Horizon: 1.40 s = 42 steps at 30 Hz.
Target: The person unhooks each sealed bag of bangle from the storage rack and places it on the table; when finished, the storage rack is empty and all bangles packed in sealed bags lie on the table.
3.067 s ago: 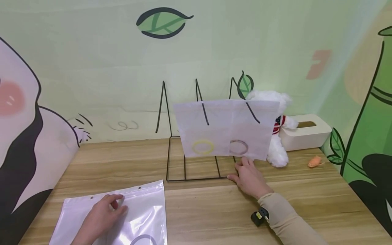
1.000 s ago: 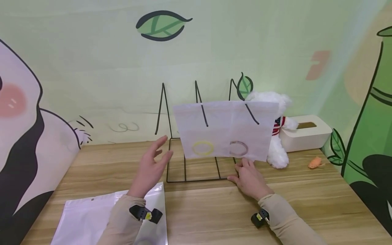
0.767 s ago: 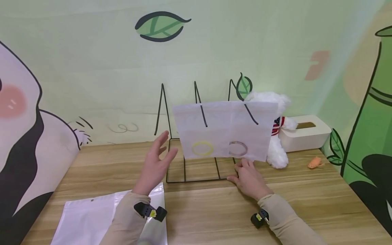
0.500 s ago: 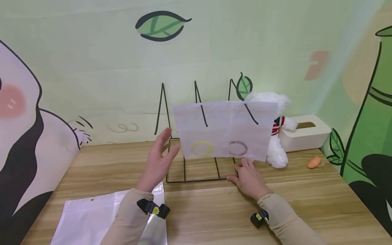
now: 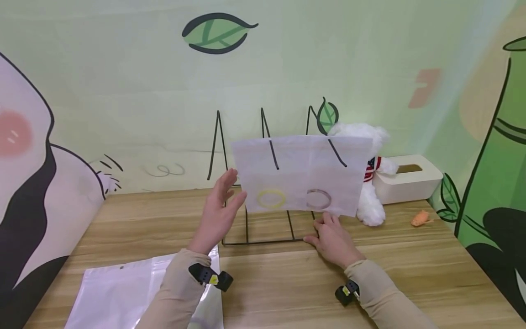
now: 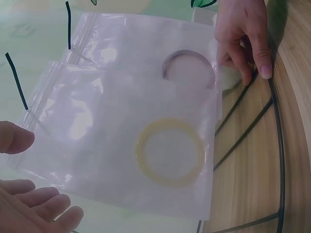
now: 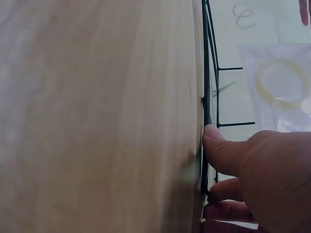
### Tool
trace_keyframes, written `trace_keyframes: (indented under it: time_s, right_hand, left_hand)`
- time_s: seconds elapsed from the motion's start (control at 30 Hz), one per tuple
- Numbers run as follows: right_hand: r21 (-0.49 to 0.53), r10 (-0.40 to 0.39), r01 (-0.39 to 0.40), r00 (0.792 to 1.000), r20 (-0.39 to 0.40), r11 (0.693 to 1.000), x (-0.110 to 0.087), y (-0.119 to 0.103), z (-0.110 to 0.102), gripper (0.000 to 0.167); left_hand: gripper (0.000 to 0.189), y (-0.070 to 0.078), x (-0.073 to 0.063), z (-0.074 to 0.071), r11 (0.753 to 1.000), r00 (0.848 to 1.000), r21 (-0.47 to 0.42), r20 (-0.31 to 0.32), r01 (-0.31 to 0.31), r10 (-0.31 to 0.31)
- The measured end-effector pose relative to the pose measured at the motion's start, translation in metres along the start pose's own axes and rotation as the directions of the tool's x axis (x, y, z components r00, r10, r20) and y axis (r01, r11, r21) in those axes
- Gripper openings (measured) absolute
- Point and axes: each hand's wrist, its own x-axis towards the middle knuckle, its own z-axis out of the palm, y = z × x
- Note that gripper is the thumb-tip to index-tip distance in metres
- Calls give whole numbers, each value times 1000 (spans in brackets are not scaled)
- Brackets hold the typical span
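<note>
Two translucent white zip bags hang side by side from prongs of a black wire display rack (image 5: 263, 241). Inside the left bag (image 5: 263, 176) is a yellow ring (image 6: 140, 151); the right bag (image 5: 328, 183) holds a purplish-brown ring (image 6: 187, 52). My left hand (image 5: 218, 210) hovers beside the left bag's outer edge, thumb and fingers apart, holding nothing. With thumb and fingers, my right hand (image 5: 334, 240) pinches the rack's front right base corner. Another white zip bag (image 5: 119, 292) lies flat at the table's front left, partly hidden by my left forearm.
Behind the right bag sits a white plush toy (image 5: 371, 203) in a striped top. A white tissue box (image 5: 407, 185) stands to its right, and a small orange object (image 5: 421, 218) lies in front of that. The rack's left prong (image 5: 218, 146) carries no bag.
My left hand has risen from the flat bag on the table and moved forward and right to the hanging left bag's edge. The right hand stays at the rack's corner.
</note>
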Motion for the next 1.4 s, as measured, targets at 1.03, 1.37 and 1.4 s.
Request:
trace_keyframes:
  time_s: [1.03, 1.37, 1.4]
  right_hand:
    - [-17, -28, 28, 1000, -12, 999, 0, 1, 1, 47]
    - [-8, -1, 1, 1000, 6, 1000, 0, -1, -1, 47]
    - [-5, 0, 0, 1000, 6, 1000, 0, -1, -1, 47]
  left_hand:
    - [36, 3, 5, 9, 998, 999, 51, -27, -31, 32]
    - [27, 4, 6, 11, 1000, 1000, -13, 22, -7, 7]
    - [27, 5, 6, 12, 1000, 1000, -18, 22, -10, 10]
